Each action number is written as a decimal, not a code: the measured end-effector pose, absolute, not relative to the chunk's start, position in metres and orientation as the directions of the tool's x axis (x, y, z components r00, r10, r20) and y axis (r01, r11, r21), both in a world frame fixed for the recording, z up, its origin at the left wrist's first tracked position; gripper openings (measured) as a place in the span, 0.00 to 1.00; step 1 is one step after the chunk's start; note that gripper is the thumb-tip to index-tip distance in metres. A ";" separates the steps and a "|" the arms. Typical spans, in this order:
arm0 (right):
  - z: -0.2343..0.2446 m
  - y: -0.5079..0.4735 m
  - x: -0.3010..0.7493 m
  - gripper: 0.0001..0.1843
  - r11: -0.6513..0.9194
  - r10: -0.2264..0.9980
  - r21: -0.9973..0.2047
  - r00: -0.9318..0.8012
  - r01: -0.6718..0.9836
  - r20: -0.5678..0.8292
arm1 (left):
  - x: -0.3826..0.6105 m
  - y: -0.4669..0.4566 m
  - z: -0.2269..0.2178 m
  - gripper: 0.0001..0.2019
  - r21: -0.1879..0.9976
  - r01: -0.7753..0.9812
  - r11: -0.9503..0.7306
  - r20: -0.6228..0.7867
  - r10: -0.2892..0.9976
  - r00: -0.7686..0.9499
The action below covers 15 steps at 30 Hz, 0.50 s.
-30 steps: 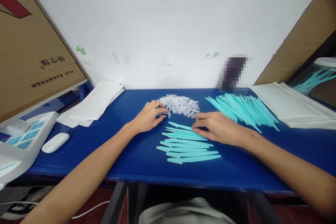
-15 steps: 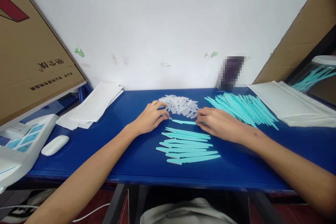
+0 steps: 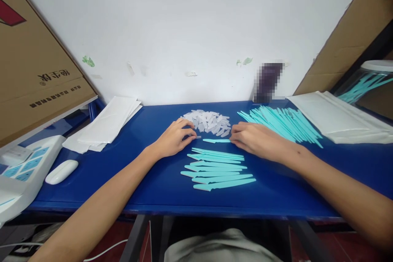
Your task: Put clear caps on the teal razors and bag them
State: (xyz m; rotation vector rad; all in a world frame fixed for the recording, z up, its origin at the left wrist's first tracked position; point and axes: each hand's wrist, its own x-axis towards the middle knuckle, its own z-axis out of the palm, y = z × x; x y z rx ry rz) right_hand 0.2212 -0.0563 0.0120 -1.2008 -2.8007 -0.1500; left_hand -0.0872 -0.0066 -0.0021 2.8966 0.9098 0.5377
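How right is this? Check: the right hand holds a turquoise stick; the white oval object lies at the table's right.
Wrong side: in the head view, the white oval object lies left on the table. The right hand does hold a turquoise stick.

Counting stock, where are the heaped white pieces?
In the head view, the heaped white pieces lie centrally, by the left hand, left of the turquoise heap.

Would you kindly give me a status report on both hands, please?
Left hand pinching small translucent piece. Right hand holding turquoise tool by one end. Other turquoise tools rowed nearer the person. Nothing visible between held pieces.
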 end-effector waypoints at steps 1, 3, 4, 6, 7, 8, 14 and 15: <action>0.011 -0.056 0.220 0.16 0.685 0.710 0.104 -0.692 0.722 0.131 | -0.087 -0.007 -0.002 0.14 0.165 0.539 -0.826 0.309 0.562 0.767; 0.008 -0.055 0.217 0.13 0.667 0.701 0.210 -0.697 0.715 0.150 | -0.086 -0.007 -0.002 0.14 0.187 0.533 -0.825 0.308 0.564 0.766; 0.007 -0.056 0.215 0.12 0.653 0.700 0.249 -0.695 0.716 0.163 | -0.086 -0.007 -0.003 0.15 0.198 0.533 -0.823 0.307 0.568 0.764; 0.007 -0.057 0.213 0.10 0.629 0.704 0.281 -0.684 0.725 0.191 | -0.087 -0.006 -0.003 0.15 0.208 0.536 -0.819 0.311 0.574 0.757; 0.008 -0.058 0.212 0.10 0.625 0.707 0.274 -0.679 0.731 0.198 | -0.088 -0.006 -0.004 0.15 0.207 0.539 -0.817 0.315 0.577 0.754; 0.009 -0.059 0.212 0.11 0.627 0.712 0.254 -0.674 0.736 0.196 | -0.088 -0.006 -0.004 0.15 0.207 0.542 -0.815 0.316 0.579 0.751; 0.015 -0.061 0.213 0.12 0.656 0.748 0.015 -0.652 0.755 0.121 | -0.090 -0.005 -0.004 0.14 0.220 0.546 -0.808 0.306 0.589 0.749; 0.015 -0.061 0.213 0.12 0.653 0.752 -0.002 -0.649 0.757 0.114 | -0.090 -0.005 -0.003 0.14 0.220 0.543 -0.810 0.306 0.586 0.750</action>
